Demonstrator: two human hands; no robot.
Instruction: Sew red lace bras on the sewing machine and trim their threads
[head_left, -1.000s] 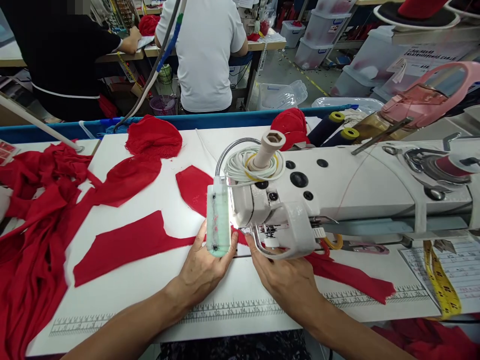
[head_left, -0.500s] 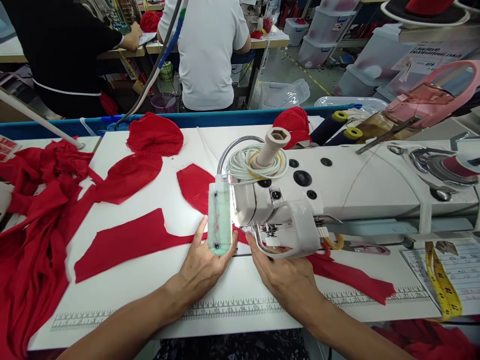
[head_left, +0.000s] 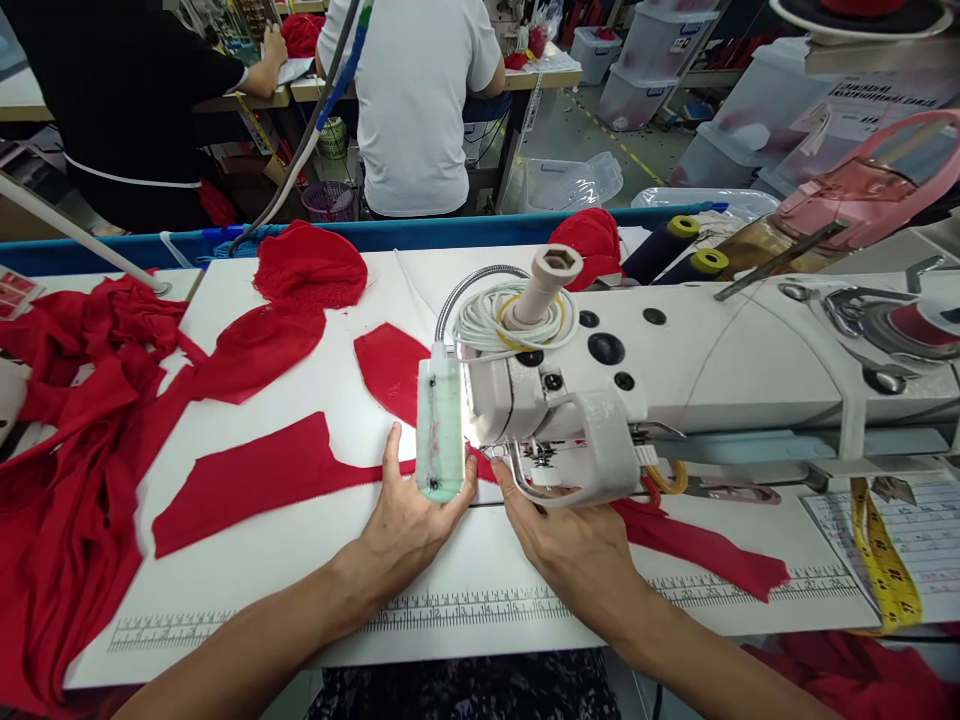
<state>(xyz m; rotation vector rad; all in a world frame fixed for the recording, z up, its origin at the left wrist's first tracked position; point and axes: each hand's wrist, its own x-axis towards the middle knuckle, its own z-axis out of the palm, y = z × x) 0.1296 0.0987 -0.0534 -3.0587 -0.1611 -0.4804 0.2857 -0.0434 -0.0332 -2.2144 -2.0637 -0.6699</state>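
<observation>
A sewing machine [head_left: 551,400] has its head over a long strip of red fabric [head_left: 255,485] on the white table. My left hand [head_left: 409,515] rests at the fabric, left of the needle area. Its outer fingers are spread, and a pale green lamp [head_left: 441,430] hides the middle ones. Right of it, my right hand [head_left: 574,550] lies partly under the machine head, thumb stretched towards the needle area, other fingertips hidden. Both hands look open and flat at the cloth. Beyond my right hand the red fabric's other end [head_left: 705,548] trails to the right.
A heap of red fabric [head_left: 67,480] covers the left side. More red pieces [head_left: 390,370] lie behind the lamp. A printed ruler [head_left: 480,607] runs along the front edge. At right are a yellow tape measure [head_left: 885,560] and thread cones [head_left: 664,250]. Two people sit ahead.
My left hand's outer finger has lifted and straightened slightly beside the lamp. The red strip and my right hand stay nearly in place. The view has shifted slightly.
</observation>
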